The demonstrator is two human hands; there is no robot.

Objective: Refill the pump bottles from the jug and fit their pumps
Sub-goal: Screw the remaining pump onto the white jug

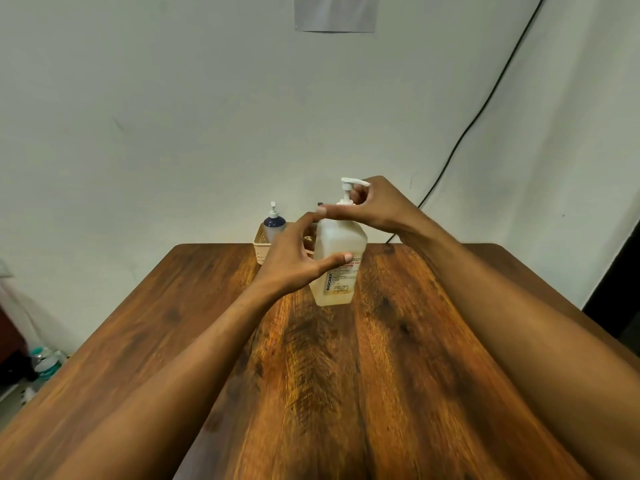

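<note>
A translucent square pump bottle (341, 244) with a white printed label stands upright on the wooden table (346, 358), near its far middle. My left hand (294, 258) grips the bottle's body from the left, thumb across the label. My right hand (374, 206) is at the bottle's top, fingers curled round the white pump (348, 188) at its neck. The pump's nozzle sticks out above my fingers. A second bottle (274, 225), dark blue on top with a white pump, stands in a beige basket (261, 249) at the table's far edge.
The basket sits just behind and left of the held bottle, partly hidden by my left hand. A black cable (485, 109) runs down the wall at the right. Several plastic bottles (46, 363) stand on the floor at the left.
</note>
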